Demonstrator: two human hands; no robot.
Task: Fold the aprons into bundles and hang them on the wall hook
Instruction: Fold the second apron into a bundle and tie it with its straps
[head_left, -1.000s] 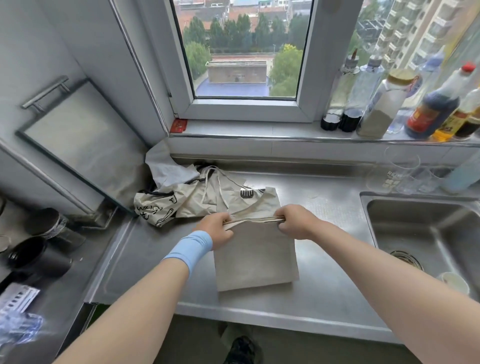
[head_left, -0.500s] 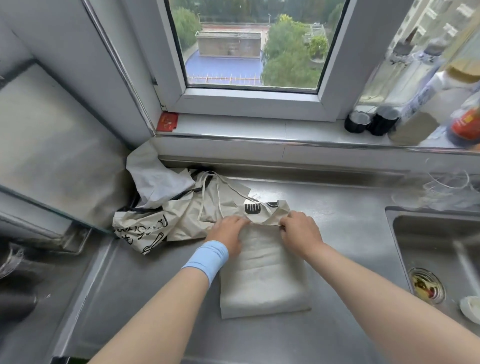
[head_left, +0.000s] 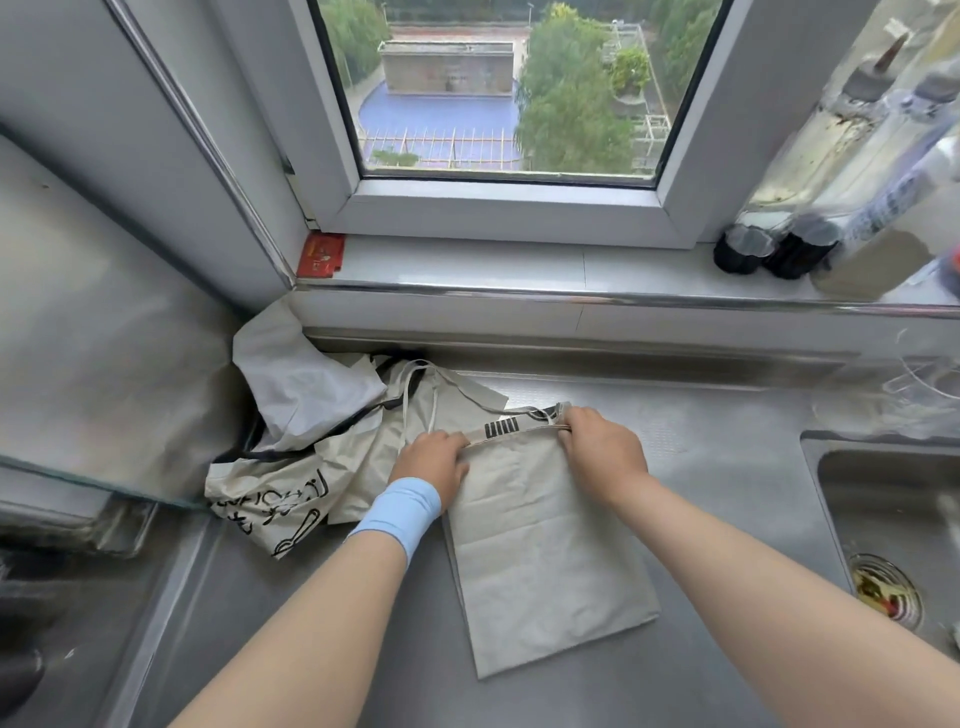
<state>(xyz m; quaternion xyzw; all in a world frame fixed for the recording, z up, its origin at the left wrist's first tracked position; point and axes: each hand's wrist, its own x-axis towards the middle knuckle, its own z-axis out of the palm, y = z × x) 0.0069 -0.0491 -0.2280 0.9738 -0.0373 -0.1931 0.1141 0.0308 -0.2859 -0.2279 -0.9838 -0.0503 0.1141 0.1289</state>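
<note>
A beige apron (head_left: 545, 545), folded into a flat oblong, lies on the steel counter (head_left: 727, 467) just in front of the window sill (head_left: 519, 270). Both hands rest at its far edge. The left hand (head_left: 434, 465), with a light blue wristband (head_left: 400, 512) on the wrist, is curled at the far left corner, fingers closed down over the fabric edge. The right hand (head_left: 602, 449) is closed at the far right corner, pinching the doubled edge and a thin strap (head_left: 514, 435) that runs taut between the two hands. A strip with black bars printed on it shows just beyond that strap.

To the left of the folded apron, and touching it, a loose heap of aprons (head_left: 291, 467) is bunched into the corner under the sill; one of them carries black printed drawings and lettering, another is paler grey-white. White ties loop across the heap. How many aprons make up the heap is hard to tell.

A sink (head_left: 883, 519) is set in the counter on the right, its drain (head_left: 885, 592) holding bits of scraps. Bottles (head_left: 810, 208) stand on the right end of the sill, blurred. A small red card (head_left: 321, 254) lies at the sill's left end. A steel panel (head_left: 104, 338) leans at the left.
</note>
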